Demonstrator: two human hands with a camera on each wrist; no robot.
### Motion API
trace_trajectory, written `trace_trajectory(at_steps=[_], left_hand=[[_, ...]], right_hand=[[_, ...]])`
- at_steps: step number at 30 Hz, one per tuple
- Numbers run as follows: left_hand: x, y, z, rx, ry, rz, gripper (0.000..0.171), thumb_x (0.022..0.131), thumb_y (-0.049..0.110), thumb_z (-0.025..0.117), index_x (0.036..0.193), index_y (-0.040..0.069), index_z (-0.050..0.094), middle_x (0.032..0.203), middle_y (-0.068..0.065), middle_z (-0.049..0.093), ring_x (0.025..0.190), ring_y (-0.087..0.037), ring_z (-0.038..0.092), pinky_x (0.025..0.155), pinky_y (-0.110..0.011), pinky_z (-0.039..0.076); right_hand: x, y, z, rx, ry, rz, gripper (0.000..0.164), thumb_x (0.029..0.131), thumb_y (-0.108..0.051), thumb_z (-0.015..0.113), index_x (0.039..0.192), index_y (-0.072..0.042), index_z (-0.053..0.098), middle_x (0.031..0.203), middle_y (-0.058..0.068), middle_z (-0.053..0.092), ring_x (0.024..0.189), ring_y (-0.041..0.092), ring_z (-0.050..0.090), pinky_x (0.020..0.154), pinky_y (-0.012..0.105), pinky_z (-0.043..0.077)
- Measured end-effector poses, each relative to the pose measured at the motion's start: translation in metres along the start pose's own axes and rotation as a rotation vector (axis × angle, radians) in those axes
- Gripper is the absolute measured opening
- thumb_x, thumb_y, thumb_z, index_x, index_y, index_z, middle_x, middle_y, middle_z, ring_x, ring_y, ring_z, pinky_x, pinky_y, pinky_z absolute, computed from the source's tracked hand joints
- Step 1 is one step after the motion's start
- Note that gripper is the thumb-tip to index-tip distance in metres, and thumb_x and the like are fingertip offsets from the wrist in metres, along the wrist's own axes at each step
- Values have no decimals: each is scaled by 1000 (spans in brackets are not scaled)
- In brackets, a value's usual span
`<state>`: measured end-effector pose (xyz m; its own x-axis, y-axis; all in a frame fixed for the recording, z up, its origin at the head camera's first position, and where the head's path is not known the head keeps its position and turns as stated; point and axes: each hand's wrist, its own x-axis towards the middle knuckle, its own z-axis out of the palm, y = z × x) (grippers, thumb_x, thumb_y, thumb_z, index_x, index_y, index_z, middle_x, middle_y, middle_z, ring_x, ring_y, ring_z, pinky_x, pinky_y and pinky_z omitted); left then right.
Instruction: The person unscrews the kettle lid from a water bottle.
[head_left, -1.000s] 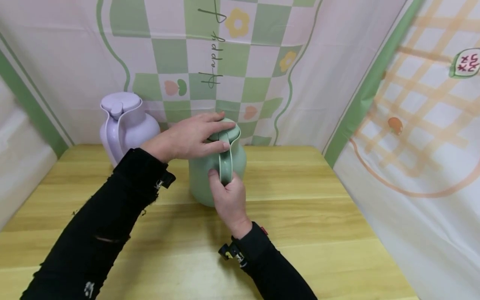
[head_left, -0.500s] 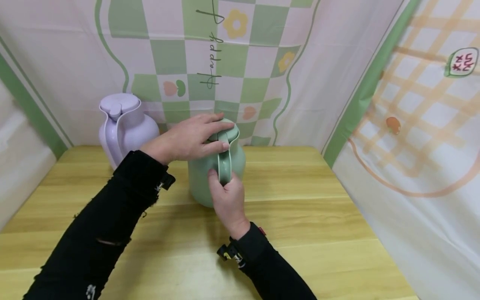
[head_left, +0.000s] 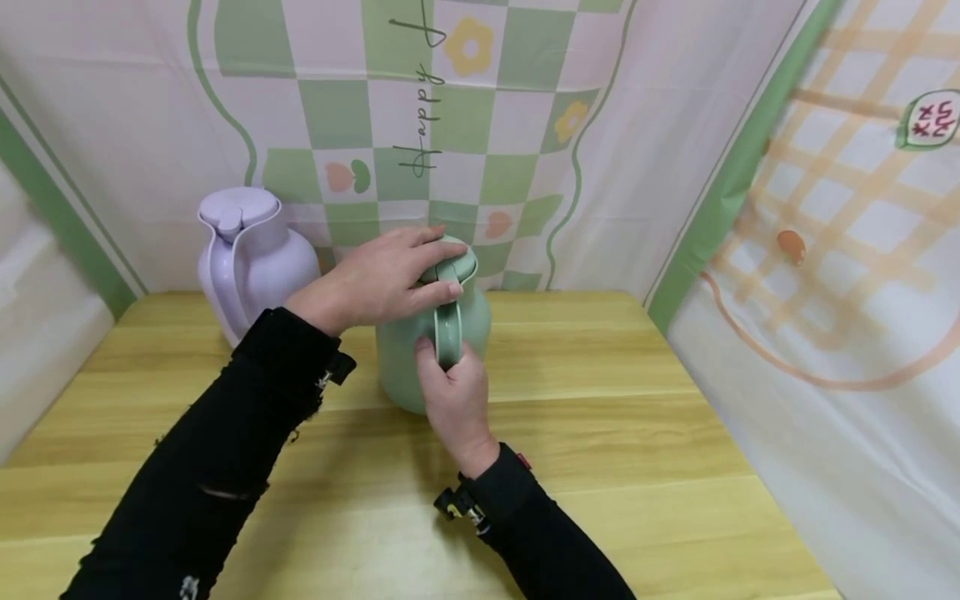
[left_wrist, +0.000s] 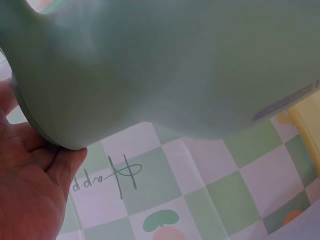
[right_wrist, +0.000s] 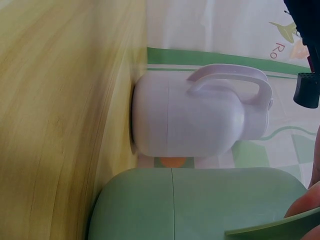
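A green thermos jug (head_left: pixel 401 362) stands upright on the table, its handle (head_left: pixel 448 329) turned toward me. Over its lid (head_left: pixel 467 267) lies my left hand (head_left: pixel 375 275), thumb on the near side and the other fingers reaching across the top. In the left wrist view, those fingers (left_wrist: pixel 67 160) bend round the rim of the jug (left_wrist: pixel 150 75). My right hand (head_left: pixel 459 404) grips the lower part of the handle, thumb along its left side. The right wrist view has the jug's side (right_wrist: pixel 145 205) lying along the bottom of the picture.
A lilac thermos jug (head_left: pixel 273 262) stands at the back left of the wooden table (head_left: pixel 600 467), behind my left forearm. Behind the table hangs a checked green and white cloth (head_left: pixel 345 112). Another patterned cloth (head_left: pixel 847 208) hangs along the right side.
My left forearm has shifted very slightly right and down. Both hands keep their places on the green thermos jug, which stays put.
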<state>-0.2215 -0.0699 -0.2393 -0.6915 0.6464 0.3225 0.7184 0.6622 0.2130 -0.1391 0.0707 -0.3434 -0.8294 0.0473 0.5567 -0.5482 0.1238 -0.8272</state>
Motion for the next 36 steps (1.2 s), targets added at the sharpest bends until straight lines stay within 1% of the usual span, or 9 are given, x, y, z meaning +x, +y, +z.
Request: trace_trajectory(at_steps=[5, 8, 15, 18, 24, 30, 36], left_hand=[[-1, 4, 1, 9, 1, -39, 70, 95, 66, 38, 148, 22, 46, 154, -17, 36, 139, -34, 33, 112, -49, 31], [-1, 6, 2, 20, 14, -53, 69, 94, 66, 38, 147, 22, 47, 153, -17, 38, 138, -34, 34, 111, -50, 31], [0, 11, 5, 27, 77, -24, 67, 95, 63, 42, 143, 18, 52, 146, -20, 45, 131, -35, 42, 108, -48, 36], [0, 12, 6, 33, 95, -24, 66, 95, 63, 42, 143, 18, 52, 144, -20, 46, 130, -35, 44, 106, -48, 38], [0, 15, 6, 39, 94, -52, 67, 95, 64, 41, 142, 18, 53, 147, -22, 44, 133, -37, 42, 108, -50, 35], [1, 16, 6, 46, 103, -64, 66, 94, 64, 43, 141, 18, 55, 145, -21, 46, 130, -36, 44, 106, -49, 37], [1, 20, 8, 56, 108, -94, 65, 94, 63, 43, 140, 20, 55, 144, -20, 47, 129, -36, 45, 105, -50, 38]], right_hand=[[0, 0, 0, -5, 4, -7, 42, 97, -14, 55, 63, -12, 30, 58, -5, 23, 52, 18, 21, 54, 30, 23], [0, -1, 0, -12, 5, -21, 41, 97, -13, 55, 64, -12, 31, 59, -5, 23, 53, 18, 22, 54, 30, 23], [-1, -4, -1, -8, -10, -28, 42, 98, -14, 53, 64, -12, 28, 58, -2, 20, 51, 18, 18, 55, 31, 21], [-1, -5, -1, -6, -12, -29, 42, 98, -14, 53, 64, -11, 29, 58, -2, 21, 52, 18, 19, 55, 31, 22], [-1, -5, -1, -3, -14, -34, 41, 98, -13, 53, 64, -11, 29, 58, -3, 22, 51, 18, 20, 54, 30, 22], [-1, -3, -1, 0, -17, -36, 41, 98, -13, 53, 64, -12, 30, 57, -4, 24, 50, 18, 21, 53, 29, 23], [-2, -5, -1, 8, -18, -41, 40, 97, -12, 53, 64, -11, 30, 56, -5, 24, 49, 17, 21, 52, 29, 23]])
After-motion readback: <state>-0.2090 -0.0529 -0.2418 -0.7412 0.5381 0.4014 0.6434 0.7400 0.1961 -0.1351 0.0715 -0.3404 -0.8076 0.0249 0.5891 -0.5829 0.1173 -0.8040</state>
